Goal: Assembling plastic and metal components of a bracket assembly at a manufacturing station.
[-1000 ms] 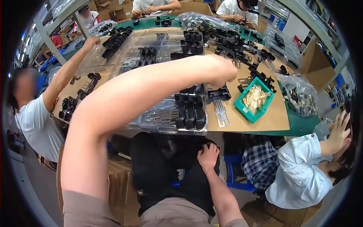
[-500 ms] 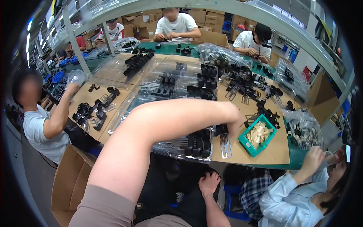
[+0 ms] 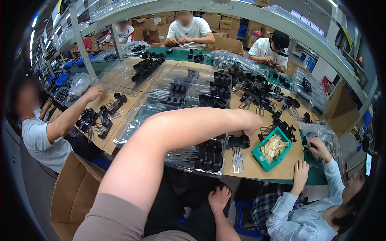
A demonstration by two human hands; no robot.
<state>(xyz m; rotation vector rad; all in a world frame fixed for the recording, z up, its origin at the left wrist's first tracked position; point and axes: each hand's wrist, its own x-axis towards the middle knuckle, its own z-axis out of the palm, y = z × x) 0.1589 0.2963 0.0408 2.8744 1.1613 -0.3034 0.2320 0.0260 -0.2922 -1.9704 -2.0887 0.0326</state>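
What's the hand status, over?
Left hand near green rectangular plastic bin of cream flat pieces, grip hidden. Right hand resting on black trousers. Bare left forearm hiding part of clear plastic tray.

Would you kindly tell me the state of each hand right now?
Left hand: fingers mostly hidden, so its grip cannot be told.
Right hand: open, resting on the dark trousers.

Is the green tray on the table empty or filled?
Not empty: the green tray holds a heap of pale pieces, visible through its open top.
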